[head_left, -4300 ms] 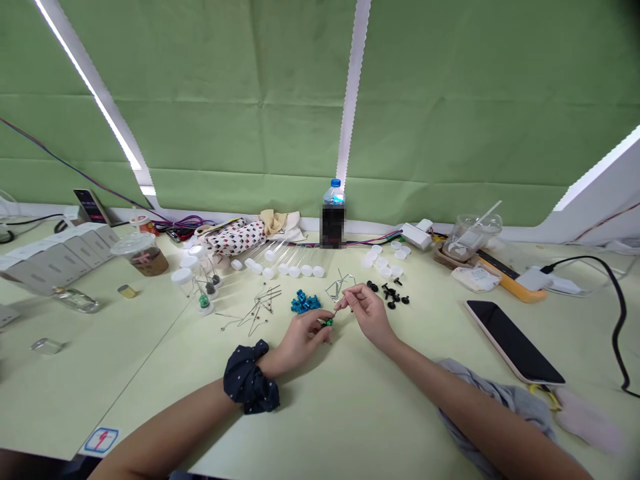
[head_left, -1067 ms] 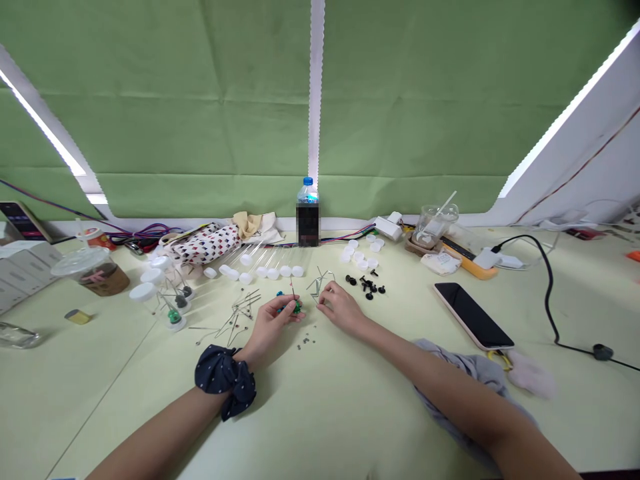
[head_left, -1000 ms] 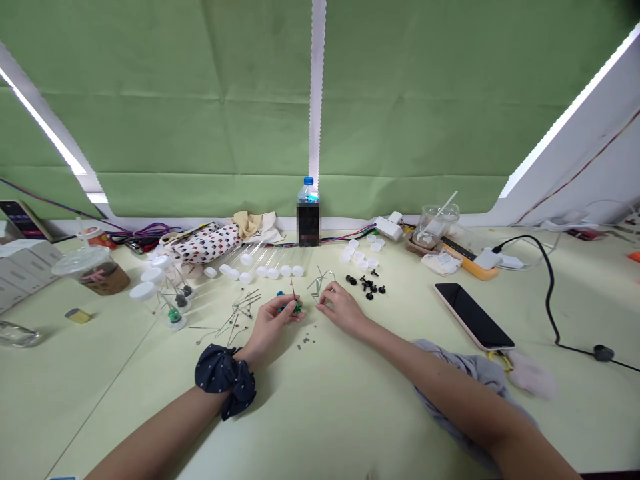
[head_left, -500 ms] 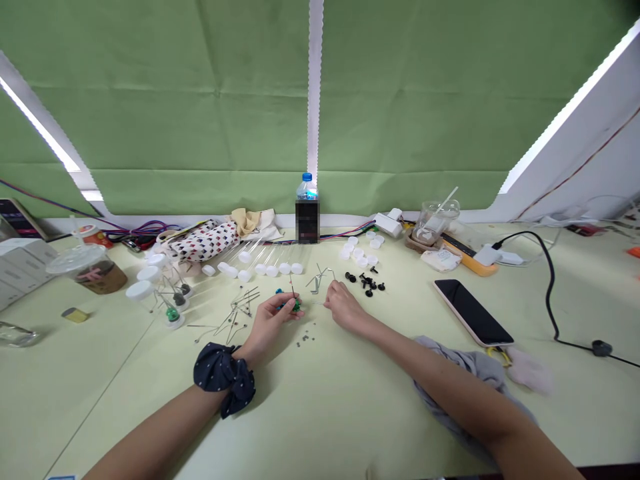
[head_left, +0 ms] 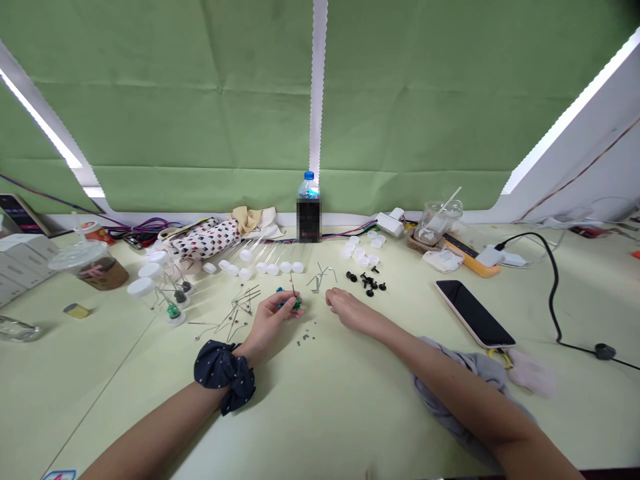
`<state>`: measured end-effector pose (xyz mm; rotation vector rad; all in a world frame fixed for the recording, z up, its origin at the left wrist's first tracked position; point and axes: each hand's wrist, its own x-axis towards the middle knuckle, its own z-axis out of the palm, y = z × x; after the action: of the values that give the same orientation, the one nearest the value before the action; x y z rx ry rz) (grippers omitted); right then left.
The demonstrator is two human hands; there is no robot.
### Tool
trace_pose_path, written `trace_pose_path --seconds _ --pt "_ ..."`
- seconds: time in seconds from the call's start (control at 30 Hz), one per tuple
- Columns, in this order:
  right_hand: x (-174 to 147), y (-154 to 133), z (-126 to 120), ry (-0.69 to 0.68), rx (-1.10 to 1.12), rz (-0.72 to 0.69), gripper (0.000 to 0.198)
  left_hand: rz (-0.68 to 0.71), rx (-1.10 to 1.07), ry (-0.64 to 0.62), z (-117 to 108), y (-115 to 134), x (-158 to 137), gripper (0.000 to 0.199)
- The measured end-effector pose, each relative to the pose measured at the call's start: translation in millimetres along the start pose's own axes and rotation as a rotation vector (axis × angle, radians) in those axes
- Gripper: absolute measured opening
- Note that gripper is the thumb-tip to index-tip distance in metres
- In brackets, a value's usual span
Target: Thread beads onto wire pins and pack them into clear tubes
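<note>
My left hand is closed around a small green and blue part with a thin dark rod standing up from it. Fingers hide most of that part. Across from it, my right hand has its fingers pinched together; whatever lies between them is too small to make out. Just beyond the right fingertips lie several bent L-shaped metal keys. Tiny grey metal bits are scattered on the table between the hands. Thin metal rods with bent ends lie left of my left hand.
Black screw-like pieces and white caps lie to the right. White-capped clear tubes line the back, before a bottle. Assembled tubes with a green piece and a drink cup stand left; a phone lies right.
My right hand has shifted slightly, its fingertips drawing in and up. The thin metal piece that stuck out from its fingers hardly shows now. My left hand keeps its hold on the green and blue part.
</note>
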<state>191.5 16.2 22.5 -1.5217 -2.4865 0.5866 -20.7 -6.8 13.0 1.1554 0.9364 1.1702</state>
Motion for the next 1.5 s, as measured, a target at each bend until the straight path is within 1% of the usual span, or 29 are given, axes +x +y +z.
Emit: trace_pose_path --seconds 0.07,0.2,0.4,0.63,0.8,1.0,1.17,1.3,1.5 --pt "0 2 1 0.005 0.009 0.002 0.022 -0.001 -0.004 0.000 0 0 0 0.029" --pt "0 5 1 0.017 0.001 0.060 0.024 -0.010 -0.008 0.005 1 2 -1 0.030" --pt "-4 7 -3 0.001 -0.046 0.108 0.031 -0.015 -0.003 0.001 1 3 -1 0.031" --pt "-4 12 -3 0.004 -0.099 0.044 0.030 -0.024 -0.007 -0.004 0 3 0 0.031" --pt "-5 9 -6 0.006 -0.116 0.034 0.030 -0.021 -0.016 0.003 -1 1 1 0.032" --pt "-8 2 -9 -0.018 -0.224 -0.012 0.028 -0.018 -0.009 0.001 -1 1 0 0.031" --pt "-5 -1 -6 -0.013 -0.293 0.001 0.022 -0.010 -0.011 0.001 -1 1 0 0.032" --pt "-1 0 -1 0.005 -0.248 0.001 0.012 -0.013 -0.005 0.000 -1 0 1 0.030" --pt "5 7 6 0.025 -0.038 0.041 0.012 -0.016 -0.003 0.001 -2 1 0 0.032"
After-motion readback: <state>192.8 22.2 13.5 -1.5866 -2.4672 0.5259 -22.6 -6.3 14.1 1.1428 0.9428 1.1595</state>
